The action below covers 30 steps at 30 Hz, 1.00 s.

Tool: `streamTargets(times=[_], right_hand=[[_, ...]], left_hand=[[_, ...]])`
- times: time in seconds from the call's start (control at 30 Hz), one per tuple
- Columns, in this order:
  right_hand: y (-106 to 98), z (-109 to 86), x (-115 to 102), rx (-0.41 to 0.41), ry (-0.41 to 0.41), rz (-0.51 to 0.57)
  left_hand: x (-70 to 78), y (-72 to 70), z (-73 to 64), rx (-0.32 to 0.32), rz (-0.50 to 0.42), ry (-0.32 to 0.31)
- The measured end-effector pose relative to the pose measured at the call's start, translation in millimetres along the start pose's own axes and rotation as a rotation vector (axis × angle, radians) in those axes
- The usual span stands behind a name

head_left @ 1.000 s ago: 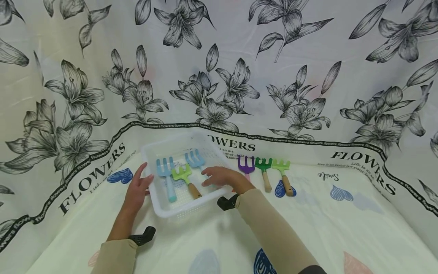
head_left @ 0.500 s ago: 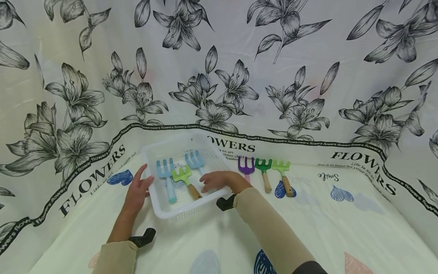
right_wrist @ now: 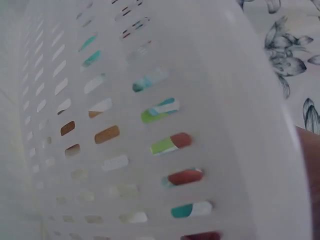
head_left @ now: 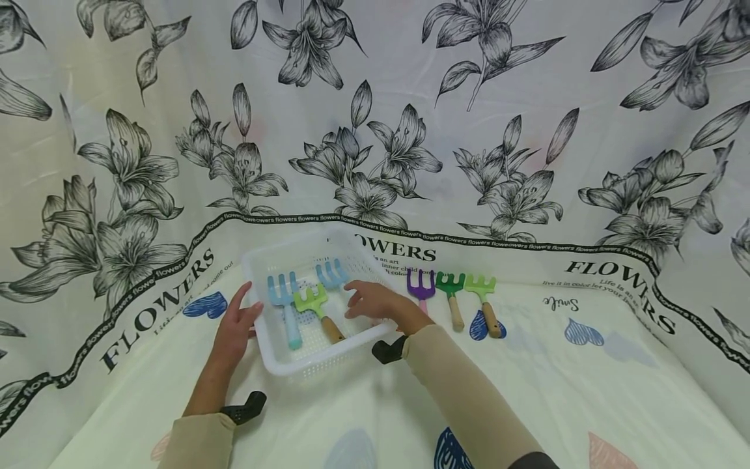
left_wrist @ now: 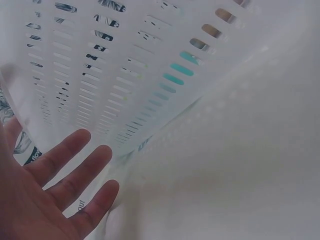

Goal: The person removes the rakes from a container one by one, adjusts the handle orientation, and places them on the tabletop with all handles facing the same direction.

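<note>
A white perforated plastic basket (head_left: pixel 293 366) holds a light-blue hand fork (head_left: pixel 287 306), a lime-green hand fork with a wooden handle (head_left: pixel 319 306) and another blue hand fork (head_left: pixel 332 273). My left hand (head_left: pixel 231 322) is at the basket's left side, thumb at the rim; in the left wrist view its fingers (left_wrist: pixel 80 175) are fairly straight beside the outer wall. My right hand (head_left: pixel 381 305) reaches over the right rim into the basket, thumb and index apart. It covers the second blue fork's handle. The right wrist view shows mostly the basket's holed wall (right_wrist: pixel 215 100).
To the basket's right lie a purple hand fork (head_left: pixel 422 283), a dark-green one (head_left: pixel 451 286) and a lime-green one with a wooden handle (head_left: pixel 485 299). A flower-printed cloth (head_left: pixel 375 176) rises behind the pale patterned tablecloth (head_left: pixel 562 397).
My right hand's fingers dipped lower in the basket half a second ago and have lifted again, spreading slightly. My left hand, the basket and the forks beside it stay put.
</note>
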State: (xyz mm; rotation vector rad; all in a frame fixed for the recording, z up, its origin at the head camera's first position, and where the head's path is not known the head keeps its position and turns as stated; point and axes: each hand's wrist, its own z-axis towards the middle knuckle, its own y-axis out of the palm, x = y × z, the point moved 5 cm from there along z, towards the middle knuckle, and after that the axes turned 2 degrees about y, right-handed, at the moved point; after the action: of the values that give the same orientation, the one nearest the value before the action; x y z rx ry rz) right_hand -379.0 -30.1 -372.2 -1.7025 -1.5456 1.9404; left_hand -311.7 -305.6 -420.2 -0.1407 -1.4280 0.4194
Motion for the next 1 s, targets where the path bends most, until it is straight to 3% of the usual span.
streamTargets(times=[0.27, 0.4, 0.5, 0.63, 0.7, 0.87, 1.0], right_hand=[[-10, -1.6, -1, 0.155, -0.001, 0.036], [-14, -5.7, -4, 0.254, -0.034, -0.011], [-19, -9.9, -6, 0.384, -0.083, -0.072], [-26, -16.6, -7, 0.536, -0.115, -0.063], [-25, -17.5, -6, 0.534, -0.114, -0.056], [-19, -15.3, -5, 0.41, -0.099, -0.094], [-16, -12.6, -5, 0.356, -0.088, -0.097]], left_hand=[[0.6, 0.1, 1.1, -0.01, -0.003, -0.011], [1.1, 0.0, 0.5, -0.007, 0.003, -0.011], [0.7, -0.5, 0.2, -0.007, 0.004, -0.017], [-0.4, -2.1, 0.6, -0.004, 0.011, -0.012], [-1.2, -2.5, 1.1, -0.004, 0.012, -0.011], [-1.6, -1.0, 1.5, -0.009, 0.009, -0.012], [-1.0, -0.4, 0.3, -0.007, 0.008, -0.01]])
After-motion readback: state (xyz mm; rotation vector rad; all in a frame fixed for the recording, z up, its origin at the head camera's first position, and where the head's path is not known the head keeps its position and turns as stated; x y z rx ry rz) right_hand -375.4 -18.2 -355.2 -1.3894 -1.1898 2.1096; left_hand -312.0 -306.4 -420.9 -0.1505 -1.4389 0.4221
